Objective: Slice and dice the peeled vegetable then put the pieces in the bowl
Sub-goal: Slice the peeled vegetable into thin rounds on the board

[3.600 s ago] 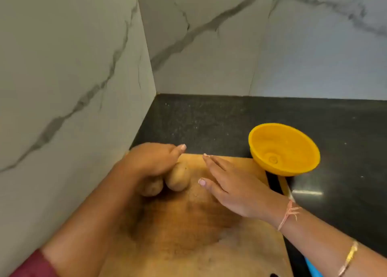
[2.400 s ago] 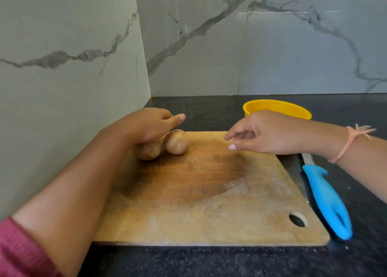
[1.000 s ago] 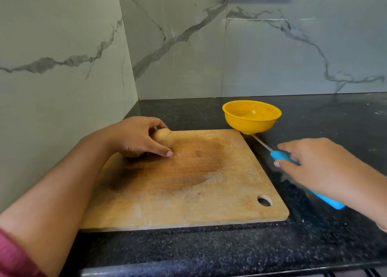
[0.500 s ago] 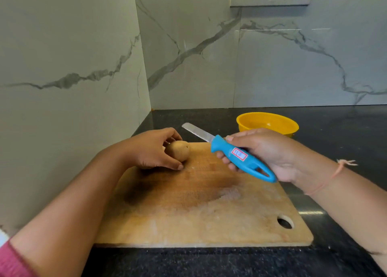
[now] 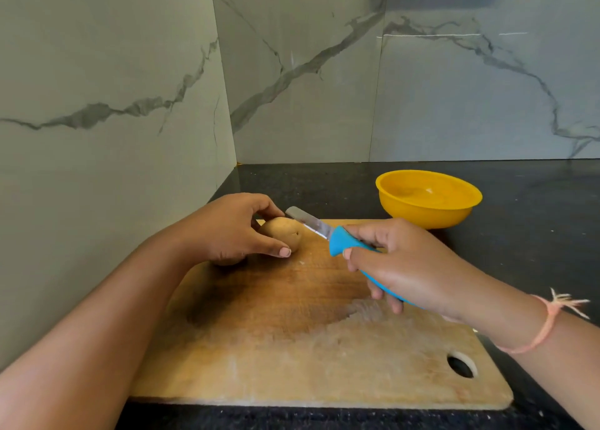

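Left hand pinches a potato between thumb and curled fingers at the far left of the wooden cutting board. Right hand grips the blue-handled knife, whose blade reaches the potato's top. Just beyond the board, a yellow bowl stands on the dark counter.

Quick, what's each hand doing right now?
Left hand: holding the potato on the cutting board.
Right hand: gripping the blue-handled knife.
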`<state>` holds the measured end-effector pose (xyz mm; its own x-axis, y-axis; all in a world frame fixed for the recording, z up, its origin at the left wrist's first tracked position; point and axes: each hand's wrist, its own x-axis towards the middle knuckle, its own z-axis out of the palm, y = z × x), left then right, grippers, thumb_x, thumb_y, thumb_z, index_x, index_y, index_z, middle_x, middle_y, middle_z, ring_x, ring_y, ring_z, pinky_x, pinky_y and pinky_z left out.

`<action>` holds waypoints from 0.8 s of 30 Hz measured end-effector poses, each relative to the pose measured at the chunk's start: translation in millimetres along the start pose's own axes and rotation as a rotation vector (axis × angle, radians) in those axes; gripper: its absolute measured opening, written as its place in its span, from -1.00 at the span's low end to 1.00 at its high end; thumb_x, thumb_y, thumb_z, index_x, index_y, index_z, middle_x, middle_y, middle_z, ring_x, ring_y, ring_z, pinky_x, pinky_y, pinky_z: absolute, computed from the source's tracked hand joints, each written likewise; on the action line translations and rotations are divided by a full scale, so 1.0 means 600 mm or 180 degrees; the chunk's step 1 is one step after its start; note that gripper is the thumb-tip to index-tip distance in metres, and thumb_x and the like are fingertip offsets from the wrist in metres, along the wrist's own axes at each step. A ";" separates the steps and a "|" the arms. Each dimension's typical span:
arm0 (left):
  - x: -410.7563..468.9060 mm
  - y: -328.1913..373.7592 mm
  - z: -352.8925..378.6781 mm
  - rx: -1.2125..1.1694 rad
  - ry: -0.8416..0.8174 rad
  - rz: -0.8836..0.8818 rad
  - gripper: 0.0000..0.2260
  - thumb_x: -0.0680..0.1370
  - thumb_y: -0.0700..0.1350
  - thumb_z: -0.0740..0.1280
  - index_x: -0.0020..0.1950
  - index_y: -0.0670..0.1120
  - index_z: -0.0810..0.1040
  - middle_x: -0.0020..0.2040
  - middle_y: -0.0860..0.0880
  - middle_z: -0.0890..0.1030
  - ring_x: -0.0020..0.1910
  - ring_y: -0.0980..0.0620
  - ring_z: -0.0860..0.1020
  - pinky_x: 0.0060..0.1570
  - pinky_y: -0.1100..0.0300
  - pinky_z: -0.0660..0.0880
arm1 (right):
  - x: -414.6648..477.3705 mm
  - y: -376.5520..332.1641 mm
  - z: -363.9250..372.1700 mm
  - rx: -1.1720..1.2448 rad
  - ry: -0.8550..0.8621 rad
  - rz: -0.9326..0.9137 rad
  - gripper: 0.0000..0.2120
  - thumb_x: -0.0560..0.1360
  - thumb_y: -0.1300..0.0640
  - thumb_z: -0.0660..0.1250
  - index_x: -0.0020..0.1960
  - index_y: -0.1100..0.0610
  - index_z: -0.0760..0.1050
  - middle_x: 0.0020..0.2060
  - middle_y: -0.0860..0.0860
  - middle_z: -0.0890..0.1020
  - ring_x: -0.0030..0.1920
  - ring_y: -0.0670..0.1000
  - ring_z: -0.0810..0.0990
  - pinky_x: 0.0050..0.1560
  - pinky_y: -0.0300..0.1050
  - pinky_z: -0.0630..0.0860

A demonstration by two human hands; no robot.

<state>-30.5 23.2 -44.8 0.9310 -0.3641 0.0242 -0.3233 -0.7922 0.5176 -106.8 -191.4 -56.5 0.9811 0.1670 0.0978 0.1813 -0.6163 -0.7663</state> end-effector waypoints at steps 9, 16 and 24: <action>-0.001 -0.002 -0.004 -0.0003 -0.0105 -0.0034 -0.61 0.39 0.07 0.47 0.14 0.27 0.41 -0.01 0.27 0.45 -0.02 0.18 0.48 -0.06 0.29 0.42 | -0.013 -0.019 0.009 -0.0505 0.0046 -0.0266 -0.66 0.60 0.09 0.16 0.36 -0.02 0.39 -0.39 -0.10 0.43 -0.63 -0.22 0.43 -0.49 -0.33 0.41; -0.005 -0.001 -0.006 -0.0099 -0.0118 -0.0027 -0.66 0.40 0.03 0.47 0.10 0.28 0.46 0.00 0.27 0.47 0.05 0.11 0.49 0.05 0.15 0.44 | -0.013 -0.022 0.013 -0.0677 0.0111 -0.0244 -0.75 0.60 0.09 0.15 0.24 0.04 0.48 -0.39 -0.11 0.40 -0.55 -0.19 0.45 -0.50 -0.40 0.30; -0.008 0.004 -0.003 -0.0150 -0.0021 -0.0053 -0.61 0.39 -0.01 0.49 0.16 0.24 0.50 -0.03 0.25 0.48 0.05 0.09 0.51 0.08 0.12 0.45 | -0.013 -0.026 0.018 -0.0948 0.0150 -0.0206 -0.64 0.60 0.05 0.15 0.39 0.00 0.35 -0.11 -0.08 0.46 -0.41 -0.18 0.31 -0.59 -0.44 0.30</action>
<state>-35.4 24.0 -42.5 0.9351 -0.3544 0.0095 -0.2991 -0.7743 0.5576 -118.0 -175.0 -52.1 0.9677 0.1817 0.1750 0.2485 -0.8052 -0.5384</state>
